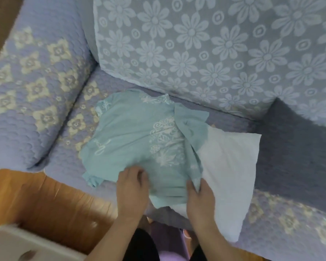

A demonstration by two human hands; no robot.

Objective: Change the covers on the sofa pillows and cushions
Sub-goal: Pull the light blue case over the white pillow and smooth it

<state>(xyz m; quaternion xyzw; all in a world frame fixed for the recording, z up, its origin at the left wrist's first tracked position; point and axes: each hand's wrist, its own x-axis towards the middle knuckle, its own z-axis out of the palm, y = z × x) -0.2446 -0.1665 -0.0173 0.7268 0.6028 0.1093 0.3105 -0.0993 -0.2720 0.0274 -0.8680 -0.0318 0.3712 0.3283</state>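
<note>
**Clerk:** Item one: pillow (228,178), white, count one. It lies on the sofa seat (68,162), its bare half running out to the right of your right fingertips, its other half under the cover.

**Checker:** And the cover?

**Clerk:** Item two: cover (132,140), pale teal with white print, count one. It is drawn over the pillow's left half and bunched at its open edge, which runs away from your right fingers towards the backrest.

**Checker:** State of your hands?

**Clerk:** Left hand (133,187): fingers curled onto the cover's near part, bearing down on the cloth. My reading is that you hold the covered end in place there. Right hand (200,200): thumb and fingers pinch the cover's open edge where teal meets white, probably so you can draw that edge along the pillow.

**Checker:** On or off?

**Clerk:** Cannot be told from this one view. About half the pillow is covered either way.

**Checker:** Remaining stock?

**Clerk:** Back cushion (205,48), blue with pale flowers, count one, beyond your fingertips. Armrest (32,78), quilted lilac, count one, far left of your left fingers. Wooden floor (51,202) and one white object (21,243), blurred, near your left wrist.
</note>
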